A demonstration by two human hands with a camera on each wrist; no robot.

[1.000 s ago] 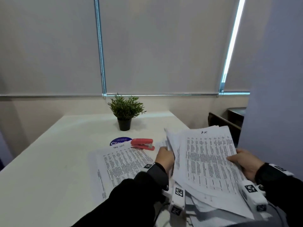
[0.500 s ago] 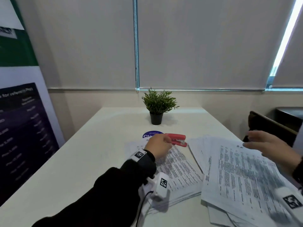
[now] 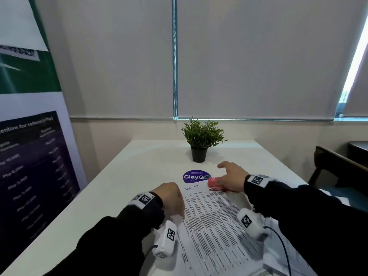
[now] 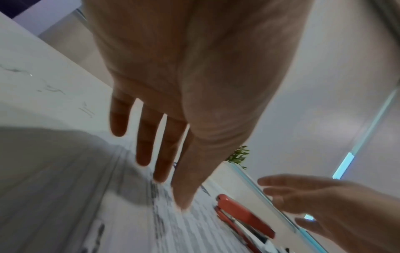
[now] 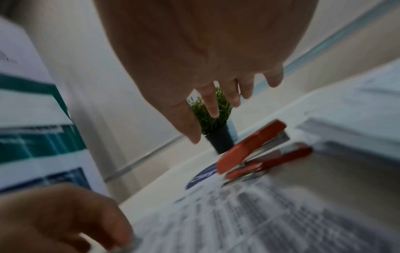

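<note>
Red plastic stapler (image 3: 214, 182): lies at the top edge of the white printed sheets (image 3: 215, 222) on the white tabletop (image 3: 119, 186), frame centre. The right hand (image 3: 231, 177) hovers over it, fingers spread, while the left hand (image 3: 169, 198) rests straight-fingered on the sheets' left edge. Step judged: reaching for the stapler, and next the fingers must close round it; half a second earlier the left hand was at the stapler and the right was over the right-side pile.

Surface (image 3: 119, 176): printed sheets (image 3: 215, 222) lie at the near middle. A stapler (image 3: 214, 184) sits on their far right corner. A round sticker (image 3: 194, 176) lies just behind the sheets, left of the stapler. A potted plant (image 3: 200, 140) stands behind the sticker, near the far edge. A second paper pile (image 3: 278, 261) lies right of the sheets. Left hand (image 3: 169, 198) at the sheets' left edge; right hand (image 3: 231, 178) above the stapler. A banner (image 3: 29, 156) stands left of the surface, a chair (image 3: 334, 162) right of it.
</note>
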